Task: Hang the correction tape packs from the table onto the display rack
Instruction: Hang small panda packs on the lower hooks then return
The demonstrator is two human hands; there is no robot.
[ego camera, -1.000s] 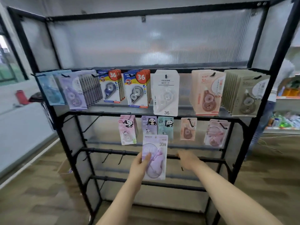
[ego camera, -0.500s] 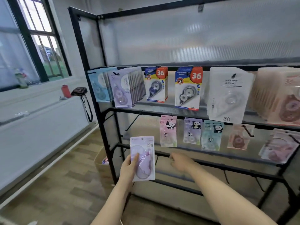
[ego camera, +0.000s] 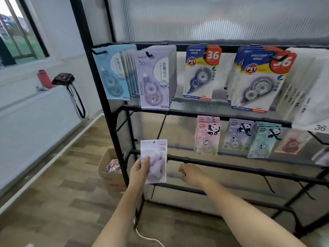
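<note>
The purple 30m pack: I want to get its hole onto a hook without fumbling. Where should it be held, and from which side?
Probably as the left hand holds the 30m pack now: lower left edge, approached from the left, thumb across the front. The pack stands upright, so this leaves the hang hole at the top centre clear and the right hand free by the rack bar.

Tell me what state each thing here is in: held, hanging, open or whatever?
Pale purple 30m correction tape pack: held upright in the left hand, not yet on a hook.
Right hand: empty, at the black third rail.
Lilac 36 packs: hanging on a top-row hook.
Pink panda packs: hanging on the second row.
Brown cardboard box: open, on the floor, packets inside.
Red bottle: upright on the ledge.
</note>
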